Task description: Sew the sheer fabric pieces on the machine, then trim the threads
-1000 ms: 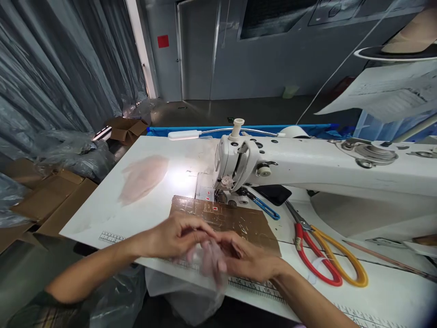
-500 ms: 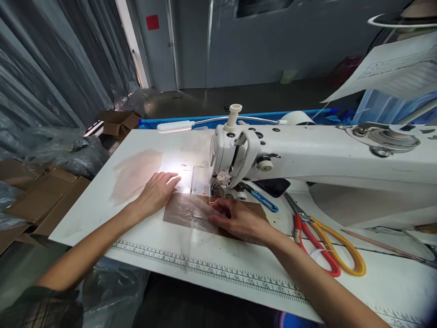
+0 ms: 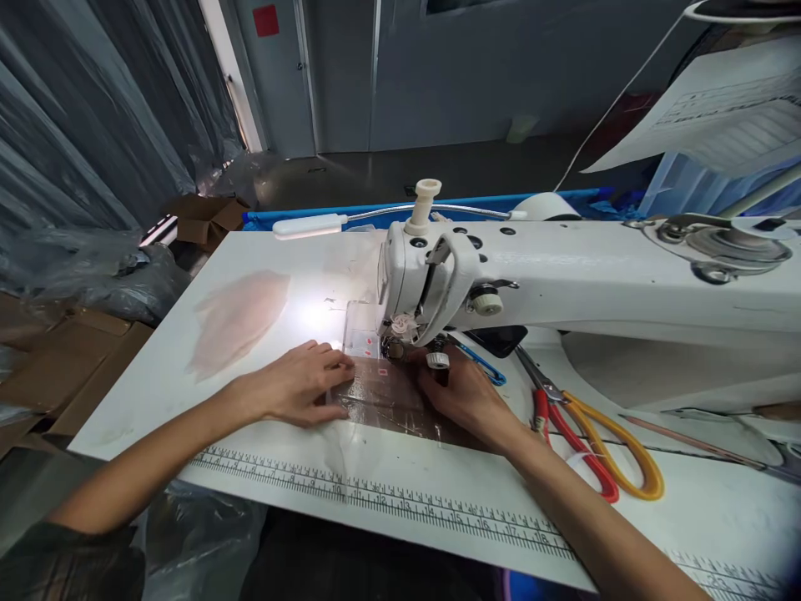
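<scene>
A brown rectangular sheet [image 3: 400, 409], with clear, shiny plastic film over it, lies flat before the sewing machine [image 3: 526, 271]. Its far edge reaches the presser foot area [image 3: 394, 349]. My left hand [image 3: 306, 384] rests palm down on the left end of the sheet and film, its fingers stretched and the thumb apart. My right hand [image 3: 460, 388] is over the sheet's right part, close beside the needle area. Its fingers are curled, and the fingertips are partly hidden behind the machine's small wheel [image 3: 438, 361]; what they hold does not show.
Right of my right hand lie scissors [image 3: 594, 442] with red and yellow handles, a blue thread snipper [image 3: 485, 363] and a dark phone-like object [image 3: 501, 340]. Pinkish sheer fabric pieces [image 3: 241, 317] lie at the left. A ruler strip [image 3: 375, 492] runs along the front edge. A lamp [image 3: 309, 225] shines on the tabletop.
My right hand has moved away from me, up to the needle area. My left hand has come down onto the sheet's left end. The sheet sits slightly further right under the film.
</scene>
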`<action>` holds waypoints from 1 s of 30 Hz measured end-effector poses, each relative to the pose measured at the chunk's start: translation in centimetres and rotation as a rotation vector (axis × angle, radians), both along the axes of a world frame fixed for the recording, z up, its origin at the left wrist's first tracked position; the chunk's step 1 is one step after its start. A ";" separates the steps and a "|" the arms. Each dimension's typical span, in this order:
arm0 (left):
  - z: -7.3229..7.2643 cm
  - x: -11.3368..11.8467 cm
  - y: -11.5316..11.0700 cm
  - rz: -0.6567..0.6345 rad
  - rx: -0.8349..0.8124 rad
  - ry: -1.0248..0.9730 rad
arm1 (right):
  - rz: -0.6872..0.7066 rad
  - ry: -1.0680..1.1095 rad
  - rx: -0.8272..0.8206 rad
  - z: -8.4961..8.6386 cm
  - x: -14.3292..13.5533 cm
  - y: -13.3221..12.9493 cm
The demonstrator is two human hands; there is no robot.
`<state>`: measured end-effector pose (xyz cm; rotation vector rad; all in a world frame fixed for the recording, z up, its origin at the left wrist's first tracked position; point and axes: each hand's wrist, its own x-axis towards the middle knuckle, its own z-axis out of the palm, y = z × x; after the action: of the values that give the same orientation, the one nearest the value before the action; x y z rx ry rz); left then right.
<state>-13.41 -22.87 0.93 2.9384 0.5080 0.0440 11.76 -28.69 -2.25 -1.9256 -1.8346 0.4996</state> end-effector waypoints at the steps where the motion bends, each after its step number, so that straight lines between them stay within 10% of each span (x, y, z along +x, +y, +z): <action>1: 0.2 0.2 0.6 -0.010 -0.026 -0.027 | -0.020 0.021 0.029 -0.1 0.1 0.0; 12: -3.6 2.1 4.5 -0.019 -0.389 -0.308 | -0.003 0.175 0.153 -1.5 0.0 -0.6; 24: -0.7 2.3 1.2 -0.045 -0.170 -0.184 | 0.347 0.299 0.052 0.7 -3.0 -1.8; 30: 0.6 0.7 0.1 0.079 -0.503 -0.230 | 0.315 0.769 -0.287 1.0 -3.5 -3.4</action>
<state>-12.68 -22.79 1.52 2.3852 0.5111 0.2251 8.25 -32.07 -1.26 -1.2910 -1.5775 1.4386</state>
